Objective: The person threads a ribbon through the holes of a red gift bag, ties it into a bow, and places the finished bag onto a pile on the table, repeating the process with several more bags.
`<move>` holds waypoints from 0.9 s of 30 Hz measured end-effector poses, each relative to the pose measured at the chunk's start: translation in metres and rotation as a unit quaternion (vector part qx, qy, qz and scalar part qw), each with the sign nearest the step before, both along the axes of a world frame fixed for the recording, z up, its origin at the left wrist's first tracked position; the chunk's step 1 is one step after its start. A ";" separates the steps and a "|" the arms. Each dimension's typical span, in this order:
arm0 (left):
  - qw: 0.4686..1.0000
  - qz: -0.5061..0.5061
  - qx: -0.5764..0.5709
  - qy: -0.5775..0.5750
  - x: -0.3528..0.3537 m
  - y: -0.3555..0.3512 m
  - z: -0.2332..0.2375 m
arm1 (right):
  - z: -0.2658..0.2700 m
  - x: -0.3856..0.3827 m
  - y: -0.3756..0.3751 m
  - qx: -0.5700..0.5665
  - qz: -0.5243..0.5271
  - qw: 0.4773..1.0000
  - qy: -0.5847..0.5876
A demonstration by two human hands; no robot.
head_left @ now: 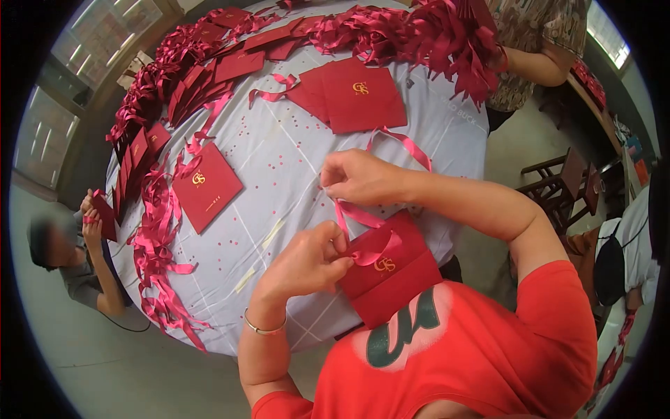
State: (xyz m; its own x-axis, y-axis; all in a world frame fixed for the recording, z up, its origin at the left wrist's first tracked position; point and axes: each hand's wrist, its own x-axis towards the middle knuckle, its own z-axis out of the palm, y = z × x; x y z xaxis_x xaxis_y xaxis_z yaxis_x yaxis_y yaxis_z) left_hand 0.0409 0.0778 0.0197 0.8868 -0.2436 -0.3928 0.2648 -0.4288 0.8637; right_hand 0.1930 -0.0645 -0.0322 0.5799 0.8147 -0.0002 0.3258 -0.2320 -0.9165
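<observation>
A red paper gift bag (pixel 401 276) with a gold emblem lies at the table's near edge, against my shirt. From its upper part comes a pink ribbon (pixel 363 215). My right hand (pixel 359 178) pinches the ribbon a little above the bag. Closed over the bag's left corner, my left hand (pixel 310 258) pinches the same ribbon, its fingertips close to the bag. Exactly where the ribbon passes through the fingers is partly hidden. Beyond my right hand lies a stack of red bags (pixel 366 98), with a loose pink ribbon (pixel 412 148) below it.
A single red bag (pixel 207 185) lies to the left beside a heap of pink ribbons (pixel 157 258). More ribboned bags (pixel 234 66) line the far edge. One person (pixel 77 258) holds a bag at left; another (pixel 537 56) carries a ribbon bunch. Stools (pixel 569 174) stand right.
</observation>
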 end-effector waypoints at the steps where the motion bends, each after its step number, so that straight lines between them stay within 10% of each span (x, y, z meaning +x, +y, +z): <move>1: 1.000 0.003 0.001 0.000 0.001 0.000 -0.002 | 0.000 0.001 -0.001 -0.006 -0.007 1.000 -0.019; 20: 0.998 -0.027 0.055 -0.017 0.004 0.000 -0.020 | 0.002 -0.013 0.026 -0.175 0.071 0.920 -0.343; 27: 0.998 -0.016 0.050 -0.029 0.002 0.001 -0.020 | 0.016 -0.002 0.037 -0.210 0.099 0.929 -0.290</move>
